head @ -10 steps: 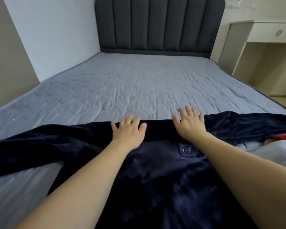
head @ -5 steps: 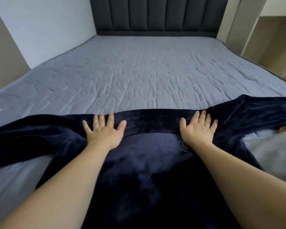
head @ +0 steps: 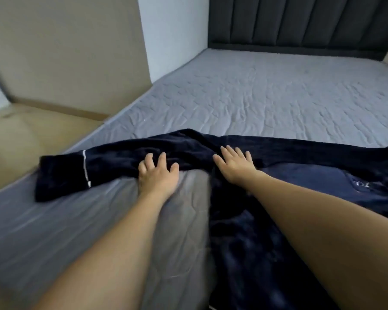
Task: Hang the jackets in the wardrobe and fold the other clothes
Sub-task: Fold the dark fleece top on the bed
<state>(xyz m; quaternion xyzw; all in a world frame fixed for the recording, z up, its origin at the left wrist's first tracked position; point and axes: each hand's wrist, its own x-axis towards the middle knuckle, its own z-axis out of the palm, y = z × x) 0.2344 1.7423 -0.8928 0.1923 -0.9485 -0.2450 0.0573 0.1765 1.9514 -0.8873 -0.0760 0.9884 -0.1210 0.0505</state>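
- left hand [head: 158, 175], fingers spread, presses the navy fleece garment [head: 244, 231] sleeve [head: 112, 163] on the grey mattress [head: 267, 97];
- right hand [head: 234, 164] lies flat, fingers apart, at its shoulder

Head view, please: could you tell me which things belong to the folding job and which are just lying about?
Job:
navy garment, spread on the bed
its sleeve, white-trimmed cuff at the bed's edge
left hand, on the sleeve
right hand, flat on the garment

Lying about:
bed
headboard
floor
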